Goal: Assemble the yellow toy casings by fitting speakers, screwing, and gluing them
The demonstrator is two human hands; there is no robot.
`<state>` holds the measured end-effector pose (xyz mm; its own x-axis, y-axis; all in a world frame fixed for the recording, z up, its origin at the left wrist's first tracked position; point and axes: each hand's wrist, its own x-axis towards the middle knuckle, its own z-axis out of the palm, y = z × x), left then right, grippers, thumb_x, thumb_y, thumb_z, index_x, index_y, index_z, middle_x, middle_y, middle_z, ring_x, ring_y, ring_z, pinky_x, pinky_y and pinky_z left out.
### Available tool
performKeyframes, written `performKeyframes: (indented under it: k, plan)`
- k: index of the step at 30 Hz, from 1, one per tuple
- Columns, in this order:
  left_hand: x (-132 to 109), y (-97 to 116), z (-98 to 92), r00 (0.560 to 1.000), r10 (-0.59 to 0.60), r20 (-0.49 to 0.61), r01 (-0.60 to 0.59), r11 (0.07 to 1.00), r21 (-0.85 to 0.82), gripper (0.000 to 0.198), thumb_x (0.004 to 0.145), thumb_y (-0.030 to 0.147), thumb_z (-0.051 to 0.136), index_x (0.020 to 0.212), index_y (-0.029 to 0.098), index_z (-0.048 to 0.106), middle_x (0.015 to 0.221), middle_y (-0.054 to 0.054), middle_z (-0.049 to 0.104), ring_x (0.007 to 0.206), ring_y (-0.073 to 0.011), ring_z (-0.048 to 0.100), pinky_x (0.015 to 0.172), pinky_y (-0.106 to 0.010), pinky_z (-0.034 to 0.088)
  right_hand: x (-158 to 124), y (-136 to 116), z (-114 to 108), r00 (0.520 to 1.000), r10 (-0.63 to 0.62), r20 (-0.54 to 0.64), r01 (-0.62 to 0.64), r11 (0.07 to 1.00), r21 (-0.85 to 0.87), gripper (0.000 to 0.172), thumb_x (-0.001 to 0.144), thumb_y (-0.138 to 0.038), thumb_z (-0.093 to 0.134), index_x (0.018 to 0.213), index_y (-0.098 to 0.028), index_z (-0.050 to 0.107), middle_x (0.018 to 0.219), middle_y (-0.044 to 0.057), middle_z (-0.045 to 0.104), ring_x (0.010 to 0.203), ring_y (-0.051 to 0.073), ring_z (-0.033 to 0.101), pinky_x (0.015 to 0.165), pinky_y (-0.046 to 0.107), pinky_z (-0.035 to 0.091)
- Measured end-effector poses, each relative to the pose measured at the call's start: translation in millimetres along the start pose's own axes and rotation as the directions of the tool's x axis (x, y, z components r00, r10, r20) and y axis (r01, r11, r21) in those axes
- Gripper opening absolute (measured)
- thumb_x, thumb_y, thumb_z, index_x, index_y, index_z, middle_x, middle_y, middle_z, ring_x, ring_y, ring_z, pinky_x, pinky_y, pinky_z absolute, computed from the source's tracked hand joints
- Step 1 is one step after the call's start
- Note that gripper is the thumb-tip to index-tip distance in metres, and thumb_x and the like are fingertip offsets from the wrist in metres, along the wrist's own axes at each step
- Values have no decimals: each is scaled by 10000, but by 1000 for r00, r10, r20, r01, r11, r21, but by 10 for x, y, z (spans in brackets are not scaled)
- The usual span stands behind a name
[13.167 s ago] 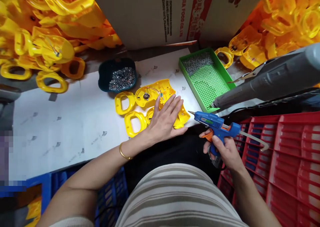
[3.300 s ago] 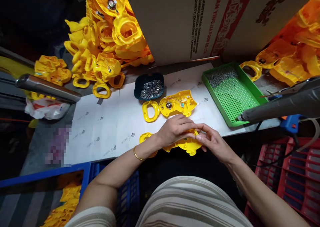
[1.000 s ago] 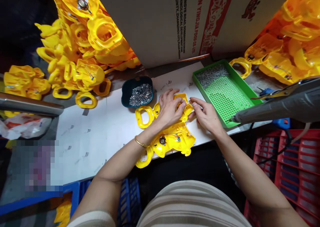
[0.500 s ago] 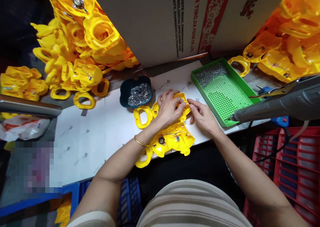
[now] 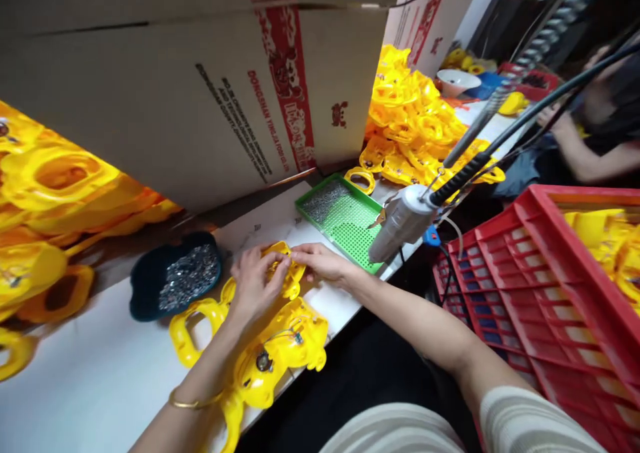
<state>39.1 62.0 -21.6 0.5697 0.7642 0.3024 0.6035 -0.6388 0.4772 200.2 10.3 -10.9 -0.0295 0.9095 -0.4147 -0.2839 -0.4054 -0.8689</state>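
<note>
Over a yellow plastic shell [image 5: 287, 281] on the white board, my left hand [image 5: 256, 283] curls its fingers, thumb toward the shell's right part. My right hand [image 5: 320, 264] grips the same shell's right edge with bent fingers; its fingertips are partly hidden. A ring-shaped handle [image 5: 183, 333] extends from the shell's left end. Nearer to me lies a second yellow shell [image 5: 280, 350], open side up, with a round metal speaker, thin wires and a small circuit board inside. My left forearm crosses its ring end.
A dark bowl [image 5: 143, 290] of small metal parts stands left. Behind my right hand is a green perforated tray [image 5: 345, 230] with tiny screws, a hanging grey electric screwdriver [image 5: 400, 223] over it. Red crates [image 5: 530, 293] stand right, cardboard [image 5: 175, 133] behind. Another person's arm [image 5: 575, 143] shows far right.
The view has swung to the right, bringing the red crate and another person into sight. Both hands stay at the same shell with little visible change in grip.
</note>
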Motion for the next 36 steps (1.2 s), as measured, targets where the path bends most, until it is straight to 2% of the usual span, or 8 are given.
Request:
performKeyframes:
  k: [4, 10, 14, 18, 22, 26, 32, 36]
  plan:
    - [-2, 10, 15, 999, -34, 43, 36, 998, -47, 256, 897, 405, 527, 865, 228, 709, 1150, -99, 639, 1093, -281, 579, 977, -494, 426, -8, 69, 12, 999, -31, -30, 33, 998, 48, 103, 850, -203, 579, 889, -130, 640, 608, -37, 571, 417, 17, 439, 365, 122, 298]
    - [60, 29, -197, 997, 43, 65, -30, 980, -194, 173, 867, 369, 624, 921, 218, 690, 1137, -86, 685, 1106, -248, 622, 969, -422, 475, -46, 58, -1, 997, -67, 46, 64, 996, 61, 273, 809, -301, 640, 1024, -133, 631, 721, -17, 605, 468, 19, 455, 402, 130, 336]
    - [158, 60, -408, 998, 55, 43, -43, 969, -241, 315, 819, 388, 698, 1068, 208, 629, 1064, -59, 711, 976, -196, 674, 893, -337, 523, -103, -97, -1, 989, -119, 88, 121, 992, -21, 380, 787, -381, 659, 1074, -138, 608, 760, -9, 603, 500, 36, 475, 414, 147, 347]
    - [269, 142, -684, 985, 143, 97, -111, 955, -276, 569, 810, 490, 692, 1261, 170, 558, 1222, -98, 662, 1062, -190, 656, 909, -285, 517, -263, -364, 55, 963, -236, 132, 252, 959, -126, 455, 774, -442, 680, 1102, -137, 597, 853, 20, 626, 537, 42, 473, 422, 159, 339]
    - [276, 349, -1057, 965, 233, 120, -203, 954, -219, 550, 827, 537, 662, 1212, 148, 610, 1147, -89, 700, 999, -177, 675, 890, -259, 518, -539, -640, 151, 906, -353, 233, 388, 913, -128, 421, 794, -427, 694, 1075, -126, 612, 954, 44, 629, 625, 53, 500, 480, 165, 376]
    - [1, 605, -1318, 937, 333, 107, -329, 943, -54, 457, 849, 523, 643, 1153, 182, 630, 1057, -65, 732, 885, -153, 704, 796, -225, 536, -883, -619, 246, 894, -320, 314, 375, 918, -130, 400, 851, -401, 643, 1150, -140, 590, 964, 44, 629, 685, 79, 536, 569, 194, 442]
    - [-632, 740, -1156, 926, 376, 35, -377, 925, 38, 302, 918, 405, 592, 1098, 163, 590, 888, -38, 755, 691, -110, 708, 620, -175, 519, -1228, -123, 306, 913, -269, 308, 336, 923, -188, 417, 886, -423, 584, 1219, -172, 566, 1125, 95, 590, 974, 171, 591, 778, 277, 507]
    - [-851, 716, -877, 949, 316, 1, -316, 949, 6, 308, 914, 427, 588, 1079, 167, 585, 885, -23, 759, 654, -98, 702, 602, -163, 518, -1253, 136, 252, 928, -243, 283, 306, 929, -206, 427, 872, -464, 582, 1177, -166, 591, 1072, 88, 581, 932, 164, 584, 765, 282, 512]
